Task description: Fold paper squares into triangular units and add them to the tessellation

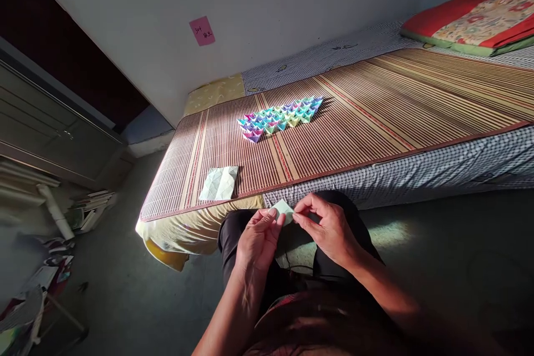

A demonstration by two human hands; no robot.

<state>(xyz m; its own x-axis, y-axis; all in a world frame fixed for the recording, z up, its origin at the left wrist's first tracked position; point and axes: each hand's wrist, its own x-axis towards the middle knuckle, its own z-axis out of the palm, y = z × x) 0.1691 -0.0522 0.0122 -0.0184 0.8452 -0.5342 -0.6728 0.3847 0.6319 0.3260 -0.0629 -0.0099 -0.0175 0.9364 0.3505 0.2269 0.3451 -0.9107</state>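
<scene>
A small pale green piece of folded paper is held up just off the bed's near edge, above my knees. My left hand pinches its left side between thumb and fingers. At its right corner, my right hand closes thumb and forefinger on the paper. Farther back on the mat, a cluster of folded paper boats in purple, blue, green, yellow and pink sits in tight rows. Left of my hands lies a creased pale green square of paper, flat near the mat's edge.
A striped bamboo mat covers the bed, with checked cloth hanging along its front. Folded red and floral bedding rests at the far right. A pink note is on the wall. Books are stacked at the left.
</scene>
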